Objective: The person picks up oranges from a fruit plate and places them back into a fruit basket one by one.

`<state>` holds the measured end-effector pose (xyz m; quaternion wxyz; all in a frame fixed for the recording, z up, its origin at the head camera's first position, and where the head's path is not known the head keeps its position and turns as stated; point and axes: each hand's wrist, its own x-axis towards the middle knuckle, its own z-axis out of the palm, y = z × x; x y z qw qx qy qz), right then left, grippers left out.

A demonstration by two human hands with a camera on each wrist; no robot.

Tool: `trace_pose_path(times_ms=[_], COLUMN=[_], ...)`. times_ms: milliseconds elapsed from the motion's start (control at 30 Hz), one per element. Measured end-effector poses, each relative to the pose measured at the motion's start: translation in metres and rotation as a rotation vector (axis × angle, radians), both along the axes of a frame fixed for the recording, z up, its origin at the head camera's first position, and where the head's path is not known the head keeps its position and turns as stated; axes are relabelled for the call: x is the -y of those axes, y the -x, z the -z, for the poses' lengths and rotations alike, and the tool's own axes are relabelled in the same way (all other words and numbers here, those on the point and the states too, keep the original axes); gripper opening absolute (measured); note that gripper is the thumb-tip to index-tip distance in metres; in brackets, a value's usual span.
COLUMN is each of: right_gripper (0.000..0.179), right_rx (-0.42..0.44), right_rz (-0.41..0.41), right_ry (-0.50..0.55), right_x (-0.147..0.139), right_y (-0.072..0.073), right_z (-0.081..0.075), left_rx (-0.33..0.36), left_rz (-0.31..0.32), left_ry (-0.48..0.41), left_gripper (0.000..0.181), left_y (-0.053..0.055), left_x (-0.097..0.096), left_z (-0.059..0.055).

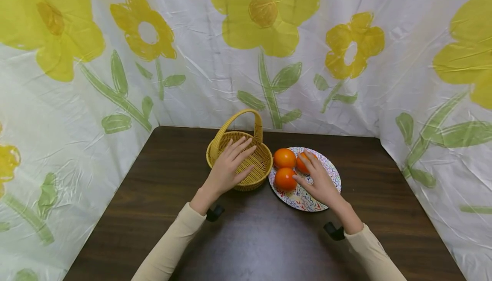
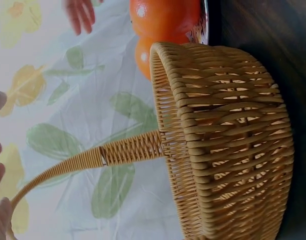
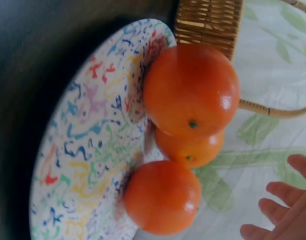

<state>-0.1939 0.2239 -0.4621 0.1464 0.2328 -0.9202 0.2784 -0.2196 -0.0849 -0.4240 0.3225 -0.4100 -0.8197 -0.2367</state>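
Observation:
A yellow-brown wicker basket (image 1: 263,161) with a tall arched handle stands at the back middle of the table; its inside looks bare. My left hand (image 1: 226,168) hovers over its left part, fingers straight and spread. In the left wrist view the fingertips show beside the handle (image 2: 133,149), holding nothing. Right of the basket lies a round plate (image 1: 332,174) with a multicoloured squiggle pattern. Three oranges, a front one (image 1: 285,180), a back-left one (image 1: 285,158) and a back-right one (image 1: 303,164), sit together on it. Above the plate is my right hand (image 1: 320,182), fingers extended, apart from the fruit in the right wrist view.
The dark wooden table (image 1: 246,247) extends in front of and beside the basket and plate. A white curtain (image 1: 200,80) with yellow flowers hangs along the back and both sides. Each wrist carries a small black camera mount, one by the left sleeve (image 1: 173,238).

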Motion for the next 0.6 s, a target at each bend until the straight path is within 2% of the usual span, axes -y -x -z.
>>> trace_pose_path(times_ms=[433, 600], right_gripper=[0.065, 0.065], right_rx=[0.086, 0.105], right_rz=[0.015, 0.018], right_ry=[0.069, 0.082], right_x=[0.005, 0.008], right_y=[-0.003, -0.005], right_z=[0.016, 0.021], left_rx=[-0.097, -0.091], left_rz=[-0.048, -0.079], left_ry=[-0.167, -0.225], left_gripper=[0.041, 0.047], left_y=[-0.013, -0.015], left_x=[0.014, 0.019], left_z=[0.012, 0.018])
